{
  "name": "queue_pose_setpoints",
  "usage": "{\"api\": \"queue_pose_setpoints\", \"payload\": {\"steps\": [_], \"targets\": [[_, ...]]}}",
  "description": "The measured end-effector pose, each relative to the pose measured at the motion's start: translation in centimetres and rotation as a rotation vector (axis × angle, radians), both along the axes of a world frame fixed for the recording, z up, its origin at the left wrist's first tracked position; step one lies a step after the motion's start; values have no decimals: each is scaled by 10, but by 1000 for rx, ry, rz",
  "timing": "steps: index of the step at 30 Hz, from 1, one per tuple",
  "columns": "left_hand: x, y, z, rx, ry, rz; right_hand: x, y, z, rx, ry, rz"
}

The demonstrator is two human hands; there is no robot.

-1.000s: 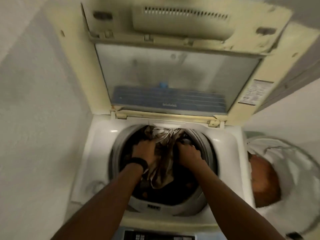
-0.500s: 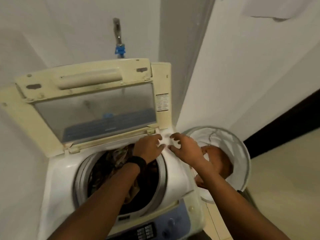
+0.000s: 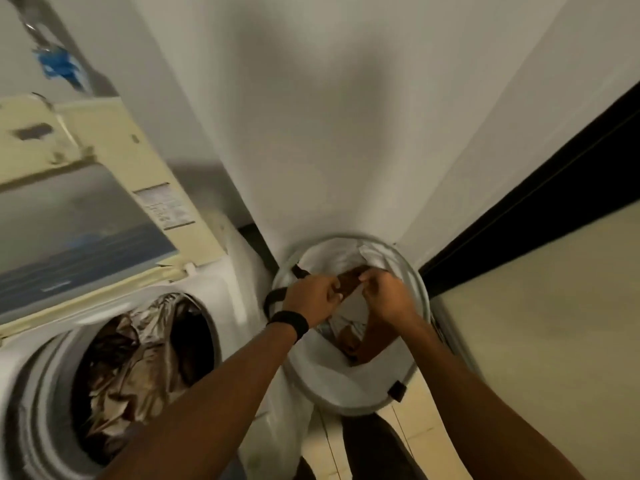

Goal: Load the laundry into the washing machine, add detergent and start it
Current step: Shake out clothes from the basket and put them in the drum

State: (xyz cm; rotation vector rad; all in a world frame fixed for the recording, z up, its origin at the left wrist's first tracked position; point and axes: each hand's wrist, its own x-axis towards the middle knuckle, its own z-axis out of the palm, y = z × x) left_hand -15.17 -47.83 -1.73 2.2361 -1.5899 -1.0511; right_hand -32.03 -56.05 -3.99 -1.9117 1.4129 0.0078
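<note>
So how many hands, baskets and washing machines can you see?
Hands: 2, left hand and right hand
Laundry basket: 1
Washing machine: 1
Total: 4

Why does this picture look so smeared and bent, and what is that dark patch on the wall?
Head view: motion blur smears the blue tap fitting and the cream washing machine lid; the wide lens bends the white walls' straight edges; the grey patch on the wall is a soft shadow; lighting is dim, without glare; both hands over the round white mesh laundry basket stay fairly sharp.
</note>
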Motion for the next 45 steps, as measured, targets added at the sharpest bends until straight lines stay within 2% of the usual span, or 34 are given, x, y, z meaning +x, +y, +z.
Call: {"api": "queue_pose_setpoints", "payload": {"steps": [5, 9, 13, 17, 23, 27, 33, 36, 40, 43, 45], "targets": [[-30, -27, -90, 164, 22, -13, -25, -24, -99, 164, 230, 115], [-46, -37, -168, 230, 63, -7, -29, -30, -180, 289, 299, 228], [-57, -37, -236, 292, 82, -20, -28, -37, -248, 385, 407, 524], [-66, -23, -282, 369, 170, 31, -30, -34, -274, 321, 509, 678], [-70, -11, -277, 402, 327, 63, -30, -32, -237, 162, 607, 697], [-75, -14, -243, 346, 435, 128, -20, -44, -180, 184, 534, 623], [-73, -4, -187, 333, 339, 108, -32, -60, -74, 26, 264, 468], [-64, 7, -162, 334, 189, 36, -43, -62, -26, -102, 281, 450], [-50, 22, -133, 201, -38, 111, -51, -61, 16, -136, 445, 452], [-41, 19, -101, 34, 9, 145, -51, -54, 25, -153, 540, 537], [-41, 8, -71, -25, 27, 87, -47, -46, 25, -179, 458, 602]]}}
